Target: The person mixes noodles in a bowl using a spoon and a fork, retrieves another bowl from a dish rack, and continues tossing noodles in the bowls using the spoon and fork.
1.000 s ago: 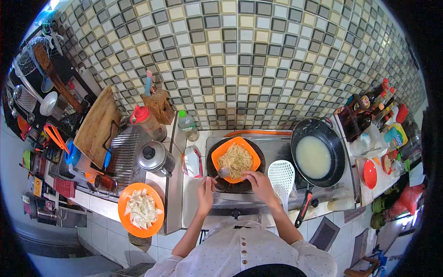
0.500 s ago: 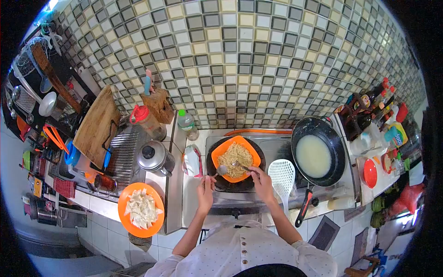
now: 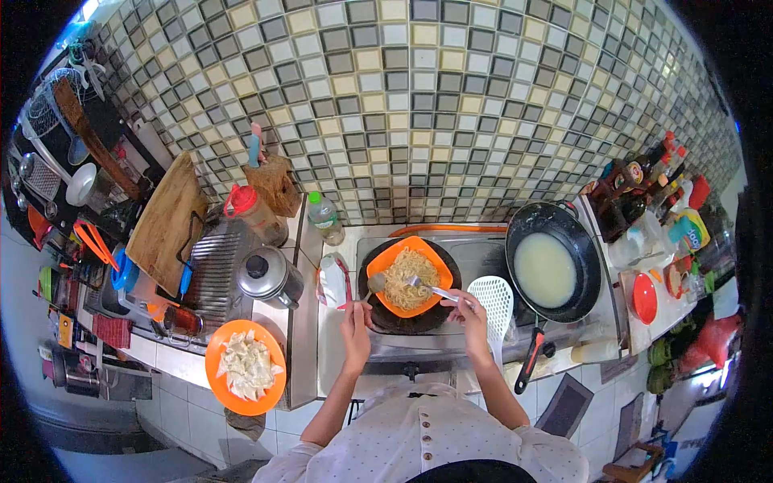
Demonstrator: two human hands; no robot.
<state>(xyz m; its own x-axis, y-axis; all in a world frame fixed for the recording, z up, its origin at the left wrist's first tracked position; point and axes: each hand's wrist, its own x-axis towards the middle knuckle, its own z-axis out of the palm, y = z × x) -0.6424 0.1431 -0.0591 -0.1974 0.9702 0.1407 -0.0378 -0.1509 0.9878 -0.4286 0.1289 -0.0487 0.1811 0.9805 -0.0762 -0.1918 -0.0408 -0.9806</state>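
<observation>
An orange square bowl (image 3: pixel 442 266) of noodles (image 3: pixel 409 274) sits over the dark round burner of the stove. My left hand (image 3: pixel 356 336) is closed round the handle of a spoon (image 3: pixel 376 282), whose bowl end is at the left rim of the orange bowl. In my right hand (image 3: pixel 471 324) is a fork (image 3: pixel 431 287), its tines at the noodles near the middle. To the right of that hand lies a white perforated spatula (image 3: pixel 493 306). Left of the burner is a white and red packet (image 3: pixel 334 282).
On the right burner stands a black frying pan (image 3: pixel 592 294) with pale liquid. At left are an orange plate (image 3: pixel 216 374) of pale dumpling-like pieces, a metal pot (image 3: pixel 272 278) and a green-capped bottle (image 3: pixel 325 217). A small red dish (image 3: pixel 644 299) and several bottles stand far right.
The spoon has moved left and up, from over the noodles to the bowl's left rim. My right hand has drawn back slightly to the right, showing more of the fork.
</observation>
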